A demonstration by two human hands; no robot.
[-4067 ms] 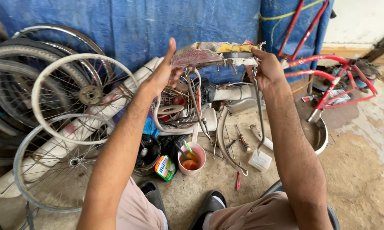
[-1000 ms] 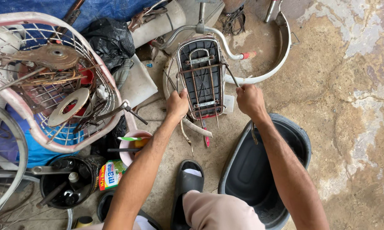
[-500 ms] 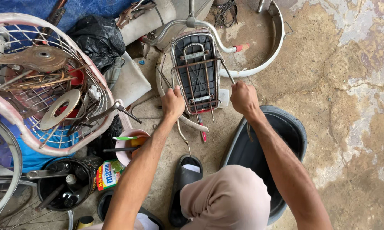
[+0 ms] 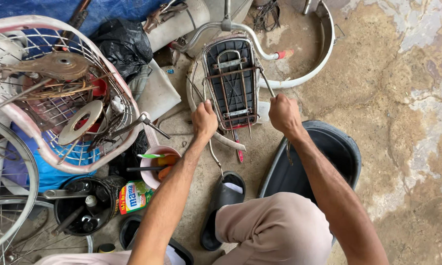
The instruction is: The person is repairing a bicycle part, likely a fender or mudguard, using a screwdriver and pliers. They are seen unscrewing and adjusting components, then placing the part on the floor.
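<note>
Fingers of your left hand (image 4: pixel 204 119) and right hand (image 4: pixel 282 113) stay clamped on the bicycle rear rack (image 4: pixel 230 81); since half a second ago, it sits unmoved, grip steady.

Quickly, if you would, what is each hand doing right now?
Left hand: closed on the near edge of the rear rack.
Right hand: closed on a thin metal stay beside the rack.

A small packet (image 4: pixel 135 195) lies on the ground between a black tub (image 4: pixel 86 206) and a pink cup (image 4: pixel 157 167). Its label is green, red, yellow and white.
</note>
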